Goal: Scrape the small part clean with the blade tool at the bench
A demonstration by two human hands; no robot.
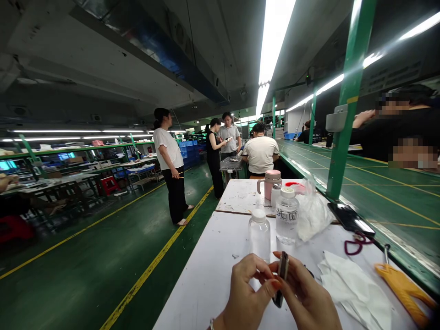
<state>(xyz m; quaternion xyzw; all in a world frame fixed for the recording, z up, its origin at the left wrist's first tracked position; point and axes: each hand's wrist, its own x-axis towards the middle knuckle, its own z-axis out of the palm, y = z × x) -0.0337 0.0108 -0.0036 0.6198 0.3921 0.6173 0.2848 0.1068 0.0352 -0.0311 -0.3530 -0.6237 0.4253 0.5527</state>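
Observation:
Both my hands meet low over a white table (213,270). My left hand (245,293) and my right hand (307,298) pinch a small dark, flat device (282,275) held upright on edge between their fingertips. Just beyond my hands stand two clear plastic bottles with white caps: a small one (260,234) and a larger one (287,215) with writing on it. White cloths (350,284) lie to the right of my right hand.
A pink mug (270,183), a crumpled plastic bag (312,211), a black phone (350,219), red-handled scissors (355,243) and an orange tool (402,286) lie on the table. A green post (345,114) rises at the right. Several people stand in the green-floored aisle ahead.

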